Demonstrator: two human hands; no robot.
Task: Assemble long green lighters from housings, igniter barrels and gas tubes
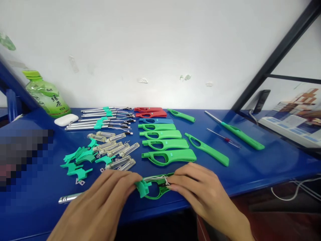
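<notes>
My left hand (pixel 100 197) is closed on a lighter nozzle, its teal plastic piece (pixel 142 188) showing at my fingertips. The nozzle's metal tube (pixel 67 198) sticks out on the far side of that hand. Opposite, my right hand (pixel 200 185) is closed in a pinch on the white wire (pixel 166 180), close to a small black part. Both hands are over an open green lighter shell (pixel 153 196) near the table's front edge; fingers hide much of it. Just behind lies a row of green shell halves (pixel 179 155).
On the blue table (pixel 160 209), clear fuel tanks (pixel 129 150) and teal triggers (pixel 85 155) lie left of the shells. Behind them are nozzles with wires (pixel 99 125). A green lighter (pixel 242 135) and a thin screwdriver (pixel 223 137) lie right. A bottle (pixel 47 97) stands back left.
</notes>
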